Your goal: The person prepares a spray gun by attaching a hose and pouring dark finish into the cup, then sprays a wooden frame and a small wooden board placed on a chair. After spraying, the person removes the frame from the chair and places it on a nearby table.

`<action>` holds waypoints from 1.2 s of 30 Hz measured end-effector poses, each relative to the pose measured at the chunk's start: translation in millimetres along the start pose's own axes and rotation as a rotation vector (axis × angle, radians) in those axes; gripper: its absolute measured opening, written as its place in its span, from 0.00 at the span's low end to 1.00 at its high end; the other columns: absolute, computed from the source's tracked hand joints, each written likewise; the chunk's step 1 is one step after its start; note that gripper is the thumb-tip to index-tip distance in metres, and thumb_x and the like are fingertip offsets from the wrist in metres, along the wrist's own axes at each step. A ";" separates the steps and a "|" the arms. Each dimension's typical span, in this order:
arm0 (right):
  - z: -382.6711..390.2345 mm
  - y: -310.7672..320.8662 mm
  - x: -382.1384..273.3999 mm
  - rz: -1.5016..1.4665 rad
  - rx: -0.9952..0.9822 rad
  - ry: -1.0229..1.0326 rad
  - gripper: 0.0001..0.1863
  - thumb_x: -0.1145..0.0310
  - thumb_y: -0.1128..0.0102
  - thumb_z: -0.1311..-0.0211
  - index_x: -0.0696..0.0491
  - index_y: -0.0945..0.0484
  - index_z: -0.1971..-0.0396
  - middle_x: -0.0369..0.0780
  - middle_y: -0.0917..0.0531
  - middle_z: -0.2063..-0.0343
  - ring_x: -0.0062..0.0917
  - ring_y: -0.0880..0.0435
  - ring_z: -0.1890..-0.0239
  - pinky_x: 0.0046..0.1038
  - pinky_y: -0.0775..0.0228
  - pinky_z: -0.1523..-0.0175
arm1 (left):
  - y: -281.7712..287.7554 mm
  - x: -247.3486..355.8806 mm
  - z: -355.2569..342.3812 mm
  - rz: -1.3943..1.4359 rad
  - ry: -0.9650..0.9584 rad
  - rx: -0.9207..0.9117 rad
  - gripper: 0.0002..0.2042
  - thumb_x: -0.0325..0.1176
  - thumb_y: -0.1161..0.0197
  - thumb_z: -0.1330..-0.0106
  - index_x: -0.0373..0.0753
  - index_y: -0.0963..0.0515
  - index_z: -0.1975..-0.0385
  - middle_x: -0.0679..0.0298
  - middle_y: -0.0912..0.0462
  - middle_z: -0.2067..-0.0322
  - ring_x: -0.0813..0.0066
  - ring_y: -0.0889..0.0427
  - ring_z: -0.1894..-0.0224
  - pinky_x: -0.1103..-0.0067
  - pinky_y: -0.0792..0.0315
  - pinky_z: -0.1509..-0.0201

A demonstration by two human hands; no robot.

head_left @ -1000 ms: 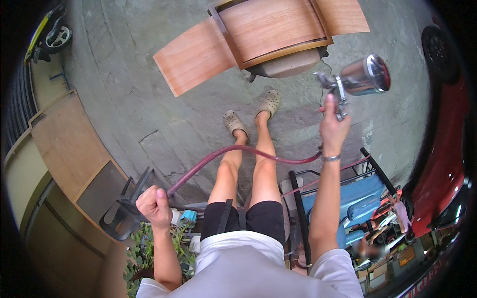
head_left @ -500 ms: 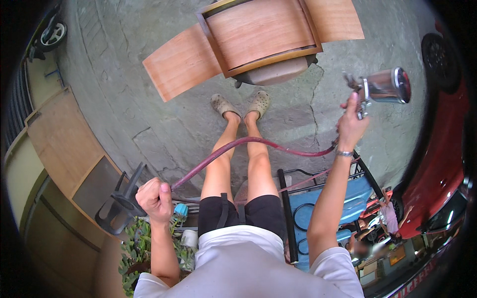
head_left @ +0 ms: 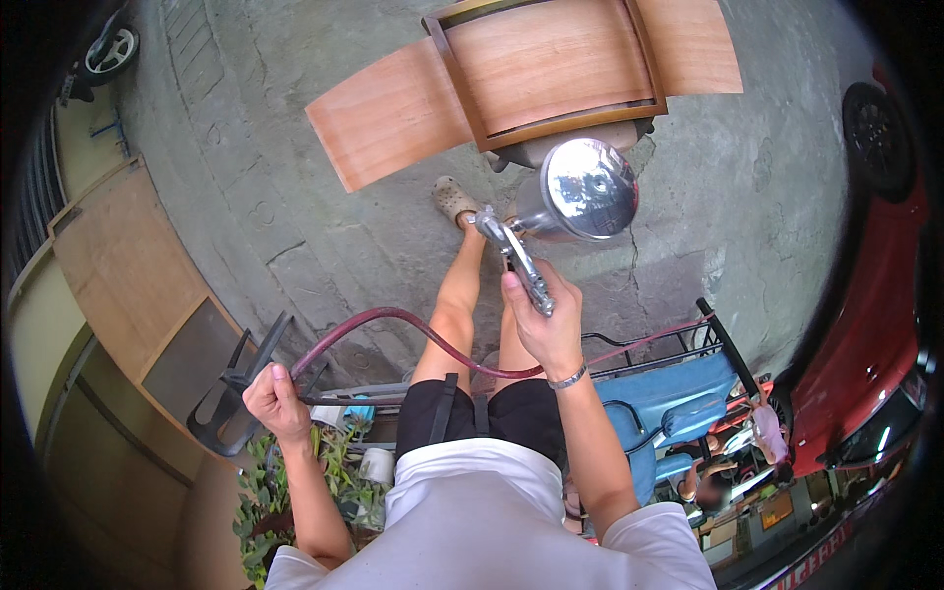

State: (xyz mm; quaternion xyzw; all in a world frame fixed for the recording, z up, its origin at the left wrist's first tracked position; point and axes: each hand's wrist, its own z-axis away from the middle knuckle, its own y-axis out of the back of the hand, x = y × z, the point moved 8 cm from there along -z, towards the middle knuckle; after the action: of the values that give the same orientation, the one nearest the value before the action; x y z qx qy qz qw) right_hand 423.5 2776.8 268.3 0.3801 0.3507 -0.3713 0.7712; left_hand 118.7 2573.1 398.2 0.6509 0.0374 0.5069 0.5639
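Observation:
My right hand is closed round the handle of a spray gun, held in front of my legs. The gun's shiny metal cup points away from me, its round lid toward the far right. From the grip a dark red hose bows across to my left hand, which is closed on it at the left. Beyond the gun lies a wooden frame over a wood panel, with side pieces sticking out left and right, all resting on a rounded support.
A wooden board and a black plastic chair stand at the left, above potted plants. A blue-seated metal frame is near my right arm. A red car is at the far right, with another person beyond the seat.
My right hand has brought the spray gun from the right to in front of my legs, and its cup has turned. My left hand has shifted slightly left with the hose.

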 end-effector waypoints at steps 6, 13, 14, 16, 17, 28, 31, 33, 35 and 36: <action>-35.2 45.1 28.1 0.058 0.169 -0.105 0.18 0.57 0.35 0.30 0.60 0.17 0.64 0.37 0.17 0.77 0.20 0.21 0.73 0.29 0.30 0.66 | -14.7 9.5 -4.4 0.054 -0.050 -0.065 0.21 0.28 0.44 0.30 0.34 0.40 0.87 0.66 0.41 0.88 0.76 0.42 0.85 0.74 0.52 0.79; -95.4 189.9 67.8 0.185 0.646 -0.155 0.23 0.51 0.39 0.28 0.55 0.20 0.77 0.33 0.23 0.87 0.16 0.31 0.91 0.24 0.45 0.84 | -54.4 43.9 -6.5 0.163 -0.210 -0.241 0.18 0.24 0.40 0.36 0.35 0.38 0.87 0.63 0.43 0.88 0.69 0.42 0.87 0.72 0.50 0.80; -99.6 205.3 66.1 0.205 0.701 -0.132 0.24 0.51 0.39 0.28 0.57 0.19 0.76 0.33 0.24 0.87 0.16 0.30 0.90 0.25 0.43 0.83 | -60.1 49.9 -6.4 0.176 -0.236 -0.279 0.16 0.24 0.39 0.38 0.35 0.36 0.87 0.63 0.42 0.88 0.67 0.42 0.87 0.72 0.48 0.80; -100.7 226.5 62.2 0.257 0.818 -0.113 0.25 0.50 0.38 0.29 0.59 0.17 0.75 0.34 0.25 0.89 0.18 0.28 0.89 0.27 0.38 0.81 | -67.1 56.7 -8.0 0.184 -0.248 -0.308 0.16 0.23 0.39 0.39 0.34 0.35 0.87 0.63 0.42 0.88 0.67 0.41 0.88 0.72 0.47 0.80; -100.3 230.0 62.2 0.232 0.825 -0.108 0.25 0.50 0.38 0.29 0.59 0.16 0.75 0.34 0.25 0.89 0.18 0.28 0.88 0.27 0.39 0.81 | -69.2 57.7 -9.6 0.185 -0.240 -0.321 0.15 0.23 0.39 0.39 0.34 0.34 0.87 0.63 0.41 0.88 0.67 0.40 0.88 0.72 0.47 0.80; -41.8 77.5 53.3 -0.020 0.422 -0.105 0.20 0.52 0.34 0.31 0.55 0.17 0.72 0.31 0.20 0.80 0.13 0.29 0.78 0.22 0.39 0.73 | -19.3 11.9 -33.1 0.099 -0.117 -0.138 0.20 0.26 0.43 0.32 0.34 0.39 0.88 0.64 0.42 0.88 0.73 0.42 0.86 0.72 0.52 0.79; -13.9 16.2 24.3 0.000 0.159 -0.121 0.17 0.57 0.34 0.31 0.57 0.17 0.68 0.31 0.20 0.79 0.14 0.28 0.76 0.24 0.37 0.71 | 2.6 -5.6 -38.3 0.116 -0.047 -0.078 0.20 0.27 0.44 0.31 0.34 0.40 0.87 0.65 0.42 0.88 0.76 0.42 0.85 0.73 0.52 0.79; -5.9 -7.2 -1.3 0.011 0.078 -0.059 0.15 0.60 0.34 0.31 0.59 0.18 0.67 0.36 0.19 0.78 0.18 0.25 0.76 0.27 0.34 0.70 | 13.3 -9.7 -40.4 0.056 -0.056 -0.053 0.20 0.27 0.45 0.30 0.34 0.40 0.87 0.66 0.42 0.88 0.79 0.43 0.85 0.74 0.52 0.78; -5.1 -23.1 -29.7 -0.028 0.045 0.047 0.14 0.63 0.34 0.32 0.61 0.18 0.65 0.40 0.18 0.77 0.23 0.23 0.76 0.29 0.32 0.69 | 19.5 -11.5 -43.3 0.064 -0.052 -0.029 0.20 0.27 0.45 0.29 0.34 0.40 0.87 0.66 0.42 0.88 0.79 0.43 0.85 0.75 0.52 0.78; -8.7 -26.3 -41.8 -0.063 0.037 0.103 0.13 0.64 0.33 0.33 0.61 0.19 0.65 0.42 0.18 0.76 0.25 0.22 0.76 0.30 0.31 0.68 | 20.2 -13.0 -45.4 0.044 -0.027 -0.020 0.21 0.28 0.45 0.29 0.34 0.39 0.87 0.67 0.41 0.88 0.79 0.43 0.85 0.75 0.52 0.78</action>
State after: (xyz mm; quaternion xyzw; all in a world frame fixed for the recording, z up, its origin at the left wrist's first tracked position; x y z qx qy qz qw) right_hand 379.1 2785.5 290.1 0.4016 0.3949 -0.3815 0.7329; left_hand 70.0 2589.3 398.9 0.6525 0.0102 0.5108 0.5596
